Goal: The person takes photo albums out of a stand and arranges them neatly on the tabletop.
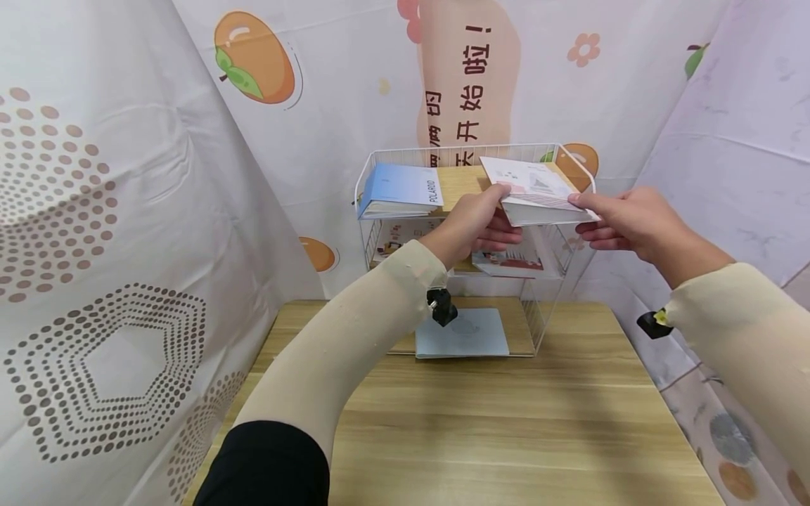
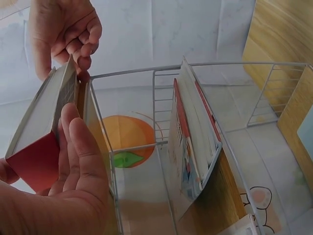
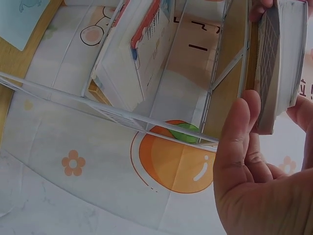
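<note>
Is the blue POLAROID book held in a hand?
No, the blue book lies on the top shelf; the left hand and right hand hold the white book.

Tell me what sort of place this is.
Probably a curtained-off desk corner or booth: printed cloth hangs behind and beside a wooden table, where a wire rack holds books.

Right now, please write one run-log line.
left hand: holds white-covered book; right hand: same book; location: at top shelf, right of blue book
</note>
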{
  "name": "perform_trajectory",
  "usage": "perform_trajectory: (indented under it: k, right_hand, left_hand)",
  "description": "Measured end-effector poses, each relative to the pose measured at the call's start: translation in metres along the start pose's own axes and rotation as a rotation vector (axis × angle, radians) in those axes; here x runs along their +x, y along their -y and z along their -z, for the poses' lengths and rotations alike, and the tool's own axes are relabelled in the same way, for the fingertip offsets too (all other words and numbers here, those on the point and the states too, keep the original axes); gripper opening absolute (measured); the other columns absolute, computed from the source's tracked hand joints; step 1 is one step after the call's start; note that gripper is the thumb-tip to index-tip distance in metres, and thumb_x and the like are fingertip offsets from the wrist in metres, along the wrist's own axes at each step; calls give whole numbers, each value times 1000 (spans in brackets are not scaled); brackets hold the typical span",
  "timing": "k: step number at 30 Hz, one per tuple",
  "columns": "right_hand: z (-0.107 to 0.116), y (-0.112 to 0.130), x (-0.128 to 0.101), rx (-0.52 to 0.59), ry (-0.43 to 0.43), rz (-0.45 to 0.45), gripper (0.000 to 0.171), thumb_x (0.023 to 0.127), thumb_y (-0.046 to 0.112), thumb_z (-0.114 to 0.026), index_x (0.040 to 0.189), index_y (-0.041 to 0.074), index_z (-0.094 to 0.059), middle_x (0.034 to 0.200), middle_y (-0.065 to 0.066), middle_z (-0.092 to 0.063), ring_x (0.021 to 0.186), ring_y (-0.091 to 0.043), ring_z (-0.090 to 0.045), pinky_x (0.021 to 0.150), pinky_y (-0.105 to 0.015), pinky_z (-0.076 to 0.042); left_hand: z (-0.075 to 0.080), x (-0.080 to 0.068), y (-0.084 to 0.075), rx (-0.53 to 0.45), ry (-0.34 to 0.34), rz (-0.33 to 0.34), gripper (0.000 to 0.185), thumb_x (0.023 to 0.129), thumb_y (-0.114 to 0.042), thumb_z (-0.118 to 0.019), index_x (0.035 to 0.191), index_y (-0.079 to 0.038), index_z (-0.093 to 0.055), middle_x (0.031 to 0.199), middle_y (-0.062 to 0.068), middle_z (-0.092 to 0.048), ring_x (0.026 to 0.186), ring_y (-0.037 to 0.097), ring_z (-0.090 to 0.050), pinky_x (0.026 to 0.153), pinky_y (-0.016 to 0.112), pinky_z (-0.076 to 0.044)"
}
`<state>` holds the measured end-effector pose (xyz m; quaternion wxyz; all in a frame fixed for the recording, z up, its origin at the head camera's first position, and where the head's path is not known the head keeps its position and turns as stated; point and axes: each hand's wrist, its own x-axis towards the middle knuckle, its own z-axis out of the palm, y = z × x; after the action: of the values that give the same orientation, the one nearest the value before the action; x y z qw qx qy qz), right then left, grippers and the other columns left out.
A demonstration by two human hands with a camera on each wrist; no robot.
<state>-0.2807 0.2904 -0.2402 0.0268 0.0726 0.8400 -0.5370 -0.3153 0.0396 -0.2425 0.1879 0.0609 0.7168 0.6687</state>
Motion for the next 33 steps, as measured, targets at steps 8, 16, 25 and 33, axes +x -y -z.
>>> perform_trajectory:
  k: [8,16,25,33]
  right_hand:
    - [2,0,0,22,6,-4,57,85,60,-78,108,10,-64,75,5,-77,71,-11,-77,68,-30,-64]
    - [3,0,-3,-9,12,0,53,86,63,-76,103,13,-67,77,5,-77,72,-11,-77,69,-31,-64]
    - [7,-1,-4,2,63,-15,49,87,61,-76,102,15,-66,79,4,-78,73,-11,-77,71,-30,-64]
    - [4,1,-2,51,53,-30,60,90,59,-74,115,8,-56,80,6,-76,71,-9,-75,73,-31,-64]
  left_hand:
    - [0,-1,0,-24,3,8,44,104,-47,-52,98,-8,-71,90,13,-79,73,22,-78,77,40,-65]
    - [0,-4,-2,-24,29,1,43,105,-45,-51,100,-7,-70,89,14,-78,72,22,-78,86,45,-63]
    - [2,-11,-2,1,55,23,45,105,-47,-52,102,-4,-68,93,15,-78,75,23,-78,76,39,-65]
    - [0,-5,-2,-37,-16,21,44,102,-47,-56,100,-5,-69,90,14,-78,78,24,-79,92,48,-61]
